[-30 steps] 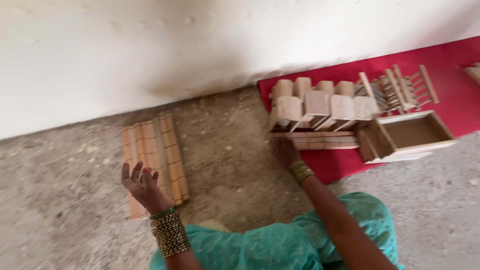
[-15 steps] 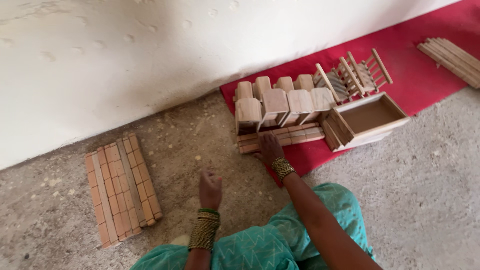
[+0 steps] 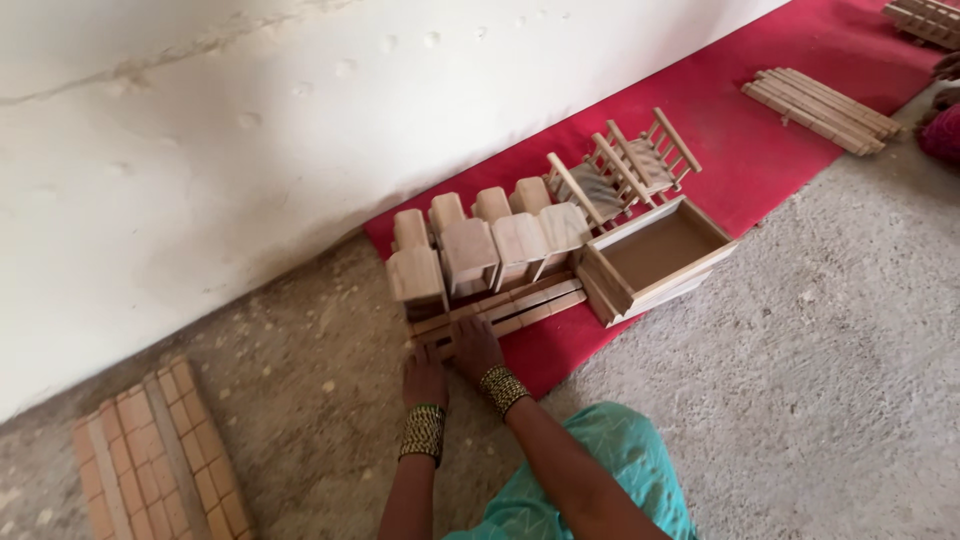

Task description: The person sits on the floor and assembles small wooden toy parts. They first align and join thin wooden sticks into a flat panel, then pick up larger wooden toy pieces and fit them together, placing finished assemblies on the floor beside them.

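1. Reddish-brown notched wooden slats (image 3: 150,455) lie side by side on the concrete floor (image 3: 820,400) at the far left, well apart from both hands and touched by neither.
2. Left hand (image 3: 425,380), with a green and gold bangle stack (image 3: 423,432) on the wrist, rests palm down at the near end of the pale wooden strips (image 3: 500,310). Its fingers are flat and close together; it presses on the wood and grips nothing.
3. Right hand (image 3: 478,345) lies just beside the left, also palm down on the same strips, with its fingers spread a little and nothing closed in them. Whether its fingertips curl over the edge of a strip cannot be told.
4. These strips lie in a short flat bundle along the front edge of the red cloth (image 3: 760,150), touching the row of small wooden stools (image 3: 480,245) that stands behind them.
5. By my judgement the step in hand is steadying or squaring up the strip bundle, both palms pushing it level.
6. Any next move would call for even pressure from both hands, so the strips slide together and do not fan out or knock the stools.
7. Further right an open wooden box (image 3: 660,255) sits on the cloth edge, with small ladder-backed wooden chairs (image 3: 625,165) behind it and another stack of long slats (image 3: 820,108) beyond.
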Tool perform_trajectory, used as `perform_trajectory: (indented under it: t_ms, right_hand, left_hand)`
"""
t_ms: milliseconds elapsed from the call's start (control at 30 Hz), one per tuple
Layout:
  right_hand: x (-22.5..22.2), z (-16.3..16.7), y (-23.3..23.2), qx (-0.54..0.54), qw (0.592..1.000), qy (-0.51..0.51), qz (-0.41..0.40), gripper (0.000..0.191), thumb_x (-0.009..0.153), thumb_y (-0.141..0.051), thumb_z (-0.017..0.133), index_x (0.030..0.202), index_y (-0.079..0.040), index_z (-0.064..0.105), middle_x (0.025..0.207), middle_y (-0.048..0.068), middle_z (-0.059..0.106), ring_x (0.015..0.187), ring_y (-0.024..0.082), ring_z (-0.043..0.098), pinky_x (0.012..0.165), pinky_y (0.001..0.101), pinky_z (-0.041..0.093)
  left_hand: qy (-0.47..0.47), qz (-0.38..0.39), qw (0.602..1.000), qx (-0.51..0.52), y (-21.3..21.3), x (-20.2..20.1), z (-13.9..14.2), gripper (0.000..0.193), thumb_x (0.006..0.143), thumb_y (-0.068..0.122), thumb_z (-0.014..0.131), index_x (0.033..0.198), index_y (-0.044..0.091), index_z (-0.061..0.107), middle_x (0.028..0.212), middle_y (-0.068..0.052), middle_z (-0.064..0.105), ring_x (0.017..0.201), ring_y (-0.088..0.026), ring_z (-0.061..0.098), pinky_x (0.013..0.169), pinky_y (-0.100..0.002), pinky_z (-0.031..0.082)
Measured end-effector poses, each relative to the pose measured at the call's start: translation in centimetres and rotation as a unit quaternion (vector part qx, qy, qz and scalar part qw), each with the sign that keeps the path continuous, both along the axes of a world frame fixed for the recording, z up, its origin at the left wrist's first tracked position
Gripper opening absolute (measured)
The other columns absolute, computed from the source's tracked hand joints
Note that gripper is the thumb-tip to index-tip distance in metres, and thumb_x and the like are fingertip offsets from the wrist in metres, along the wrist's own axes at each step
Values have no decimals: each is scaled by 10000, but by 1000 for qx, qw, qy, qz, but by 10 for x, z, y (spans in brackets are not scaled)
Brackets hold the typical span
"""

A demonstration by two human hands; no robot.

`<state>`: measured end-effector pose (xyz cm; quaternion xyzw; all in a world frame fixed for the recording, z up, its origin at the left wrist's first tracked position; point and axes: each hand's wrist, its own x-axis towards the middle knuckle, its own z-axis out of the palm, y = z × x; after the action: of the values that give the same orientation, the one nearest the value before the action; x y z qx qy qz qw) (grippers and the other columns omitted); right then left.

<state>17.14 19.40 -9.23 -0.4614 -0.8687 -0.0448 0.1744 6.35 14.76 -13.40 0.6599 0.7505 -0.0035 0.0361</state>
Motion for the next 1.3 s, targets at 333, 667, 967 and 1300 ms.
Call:
perform_trajectory:
  t_ms: [333,667,967,1300]
  right_hand:
    - [-9,-1,-17,-104,977,-32,185,463,819,-304,758,1179,-51,616,1234,146,587,1229,349,527,1003,500,438]
    - [-1,15,-40,-276,951,-23,139,579,839,-554,804,1053,-38,655,948,168,691,847,353,683,716,501,565]
    - [-37,5,-154,-334,917,135,173,530,950,-471,702,1219,-46,535,935,170,694,799,343,683,705,484,552]
    - [-36,10,-191,-218,941,176,187,434,1042,-316,592,1342,-10,522,1148,209,651,894,365,671,717,452,571]
  left_hand:
    - [-36,-42,998,-31,-33,-44,-6,276,1040,213,550,1270,62,563,1282,-131,582,1165,-306,601,940,-418,563]
    - [-200,104,942,248,-143,-193,48,164,1026,167,666,1154,69,694,1103,-117,717,943,-267,701,806,-392,591]
    - [-818,200,463,275,-135,-96,40,295,1008,275,649,1041,-18,632,845,-106,708,740,-241,690,662,-398,617]
    - [-815,282,350,365,-133,-81,61,384,1028,393,603,1184,51,525,734,-94,530,537,-230,515,513,-463,535]
